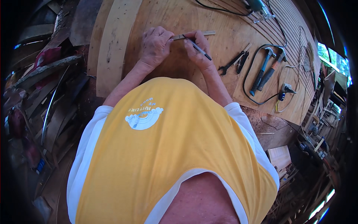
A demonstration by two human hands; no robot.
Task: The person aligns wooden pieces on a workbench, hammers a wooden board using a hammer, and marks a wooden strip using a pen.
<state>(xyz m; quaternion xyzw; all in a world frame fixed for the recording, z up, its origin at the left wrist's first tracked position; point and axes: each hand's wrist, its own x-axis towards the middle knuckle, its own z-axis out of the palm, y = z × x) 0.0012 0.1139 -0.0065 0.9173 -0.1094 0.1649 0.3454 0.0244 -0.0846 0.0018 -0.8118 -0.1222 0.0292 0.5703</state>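
Note:
A thin, narrow strip of wood (pixel 210 33) lies across the workbench between my two hands. My left hand (pixel 155 45) is closed at its left end, the fingers curled and pinching it. My right hand (pixel 197 48) is closed round a dark pen (pixel 201 50), which slants over the strip with its upper end pointing down to the right. The fingers of that hand rest near the strip's middle. The strip's right end sticks out past the right hand. Both hands hide parts of it, and I cannot make out any marks on it.
Right of my hands lie a dark wrench (pixel 230 63), pliers (pixel 242 62), a blue-handled hammer (pixel 262 71) and an orange-and-black hammer (pixel 272 70). A green power tool (pixel 258 8) sits at the far edge, its black cord looping round to a plug (pixel 286 88). Long boards (pixel 115 41) lie left.

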